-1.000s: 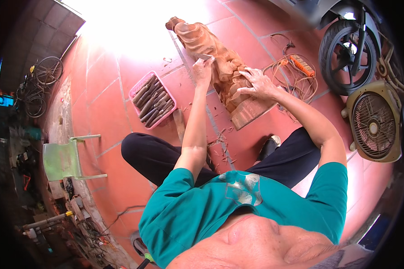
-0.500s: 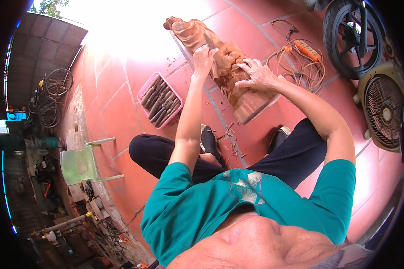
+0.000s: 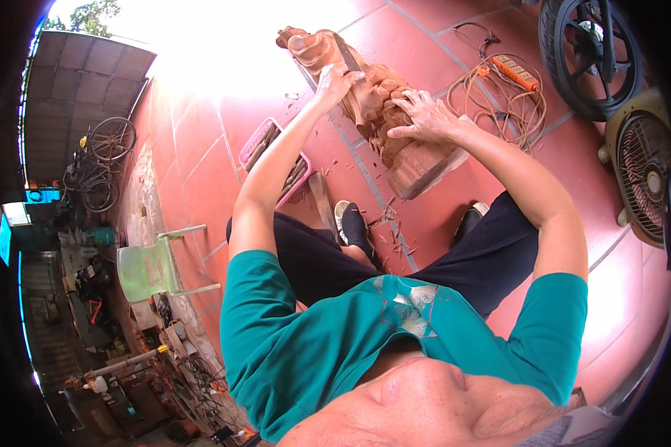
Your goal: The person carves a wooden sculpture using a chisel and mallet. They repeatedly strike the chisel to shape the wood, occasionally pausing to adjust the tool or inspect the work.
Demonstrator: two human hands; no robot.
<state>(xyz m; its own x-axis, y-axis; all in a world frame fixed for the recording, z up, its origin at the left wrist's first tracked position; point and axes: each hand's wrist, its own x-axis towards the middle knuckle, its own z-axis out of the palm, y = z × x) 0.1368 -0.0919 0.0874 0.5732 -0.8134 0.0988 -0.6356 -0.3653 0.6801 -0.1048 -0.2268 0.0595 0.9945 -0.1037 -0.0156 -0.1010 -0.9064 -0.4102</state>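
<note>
A carved wooden sculpture (image 3: 391, 100) lies aslant on the floor tiles before me, its flat base toward my feet. My left hand (image 3: 335, 83) is closed at its left side, on the near end of a dark, flat, chisel-like tool (image 3: 347, 54) lying across the carving; its exact kind cannot be made out. My right hand (image 3: 429, 119) rests with fingers spread on the carved part near the base, steadying nothing else. A pink basket (image 3: 297, 182) of dark-handled carving tools stands left of the sculpture, partly hidden behind my left forearm.
A wooden bar (image 3: 321, 200) lies by my left foot. Wood chips (image 3: 386, 223) are scattered between my feet. On the right are an orange power strip (image 3: 516, 73) with tangled cord, a wheel (image 3: 590, 59) and a fan (image 3: 640, 175). A green chair (image 3: 147, 270) stands left.
My left hand has moved slightly up along the carving, and the dark tool now shows beyond it. My left forearm has swung left over the basket. The right hand stays nearly in place.
</note>
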